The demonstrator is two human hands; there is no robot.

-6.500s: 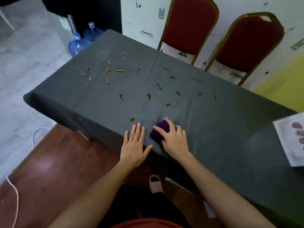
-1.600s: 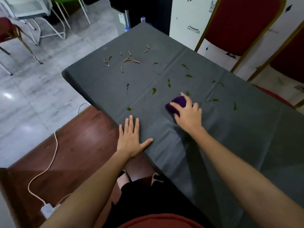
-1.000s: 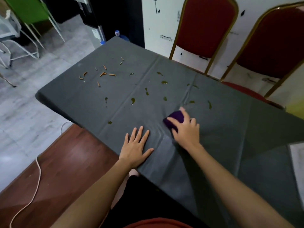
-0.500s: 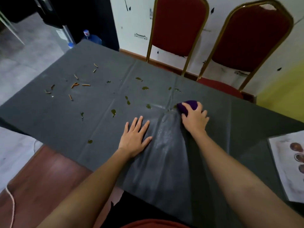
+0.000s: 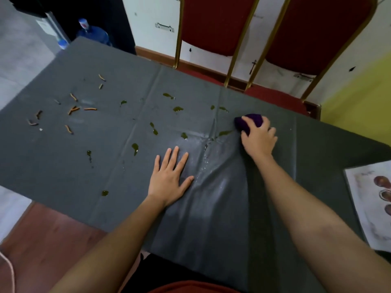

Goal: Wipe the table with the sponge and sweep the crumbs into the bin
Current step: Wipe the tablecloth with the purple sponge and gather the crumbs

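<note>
A dark grey cloth covers the table (image 5: pixel 63 176). My right hand (image 5: pixel 257 138) presses a purple sponge (image 5: pixel 252 120) onto the cloth near the far edge, fingers wrapped over it. My left hand (image 5: pixel 169 178) lies flat on the cloth with fingers spread, holding nothing. Several green smears (image 5: pixel 154 130) dot the middle of the cloth, one right beside the sponge. Orange crumbs (image 5: pixel 73 109) are scattered at the far left. A wet, wrinkled streak (image 5: pixel 213 172) runs between my hands. No bin is in view.
Two red chairs with gold frames (image 5: pixel 220 28) stand against the table's far side. A printed sheet (image 5: pixel 372 204) lies at the right edge. Blue water bottles (image 5: pixel 93 32) stand on the floor at the back left. A white cable (image 5: pixel 8 271) lies on the floor.
My right hand has pushed the sponge away from the near edge toward the far side of the table, leaving a wet streak. My left hand has stayed flat on the cloth.
</note>
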